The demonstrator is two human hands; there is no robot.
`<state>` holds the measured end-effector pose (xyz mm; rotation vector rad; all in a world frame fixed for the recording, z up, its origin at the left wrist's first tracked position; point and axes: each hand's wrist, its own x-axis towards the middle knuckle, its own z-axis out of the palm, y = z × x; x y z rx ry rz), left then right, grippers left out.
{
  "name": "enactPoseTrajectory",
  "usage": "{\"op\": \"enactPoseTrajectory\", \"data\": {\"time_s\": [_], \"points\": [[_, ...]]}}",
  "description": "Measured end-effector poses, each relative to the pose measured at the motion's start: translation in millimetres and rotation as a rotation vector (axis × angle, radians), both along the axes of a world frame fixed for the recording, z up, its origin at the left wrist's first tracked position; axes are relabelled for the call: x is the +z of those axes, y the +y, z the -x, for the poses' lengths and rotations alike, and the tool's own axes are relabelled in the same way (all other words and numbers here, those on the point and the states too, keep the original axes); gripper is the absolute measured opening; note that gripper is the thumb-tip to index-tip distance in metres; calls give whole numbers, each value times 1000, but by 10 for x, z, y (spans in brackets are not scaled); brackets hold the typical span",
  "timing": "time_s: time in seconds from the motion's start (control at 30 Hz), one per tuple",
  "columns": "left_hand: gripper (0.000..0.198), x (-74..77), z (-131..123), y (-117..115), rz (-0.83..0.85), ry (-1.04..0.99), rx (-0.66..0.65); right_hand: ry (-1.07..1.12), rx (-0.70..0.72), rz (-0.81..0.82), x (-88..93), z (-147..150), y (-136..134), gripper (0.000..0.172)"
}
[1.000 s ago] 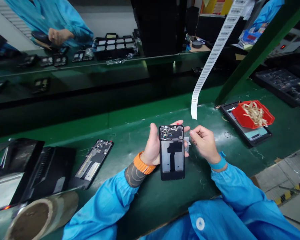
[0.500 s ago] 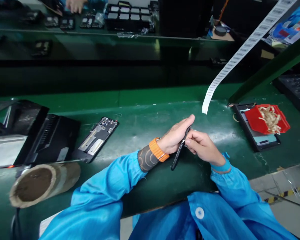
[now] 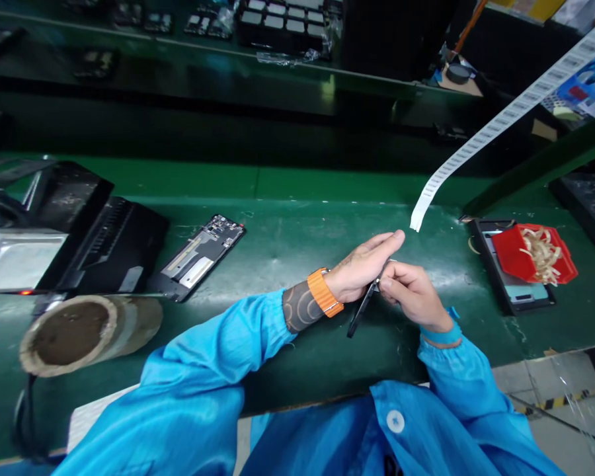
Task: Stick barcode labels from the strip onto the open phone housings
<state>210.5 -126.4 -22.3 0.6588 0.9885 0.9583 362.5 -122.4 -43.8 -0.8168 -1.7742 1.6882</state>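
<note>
Seen edge-on, a thin black phone (image 3: pixel 359 317) slants above the bench. My left hand (image 3: pixel 367 266) is closed on it, the palm against its broad side and the thumb stretched out along the top. Fingers of my right hand (image 3: pixel 410 291) are pinched at the phone's near face, by its upper part. Whether they hold a small piece there is hidden. To the left, an opened phone (image 3: pixel 201 256) with bare circuit parts lies on the green bench.
A barcode label strip (image 3: pixel 469 147) hangs down beyond my hands. On the right, a red bin (image 3: pixel 513 251) of pale strips rests on a black tray (image 3: pixel 533 307). A cardboard roll (image 3: pixel 133 320) and a black device (image 3: pixel 129 238) stand at left; a green post (image 3: pixel 535 162) slants at right.
My view has tilted and shifted slightly, and another person's hand at the top left has left view. Both my hands stay at the phone, with only slight movement.
</note>
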Motion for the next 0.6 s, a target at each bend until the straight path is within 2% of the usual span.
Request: {"op": "enactPoseTrajectory", "data": {"time_s": [0.17,0.43,0.6], "points": [[61,-11,-5,9,13,-39,-5,-13,-7,-77,30,-19,1,33],[68,-60,-31,1,-1,52,14,-135,-29,-310,119,-31,16,27],[72,-116,-48,-16,-67,90,47,-197,-35,-366,163,-31,4,27]]}}
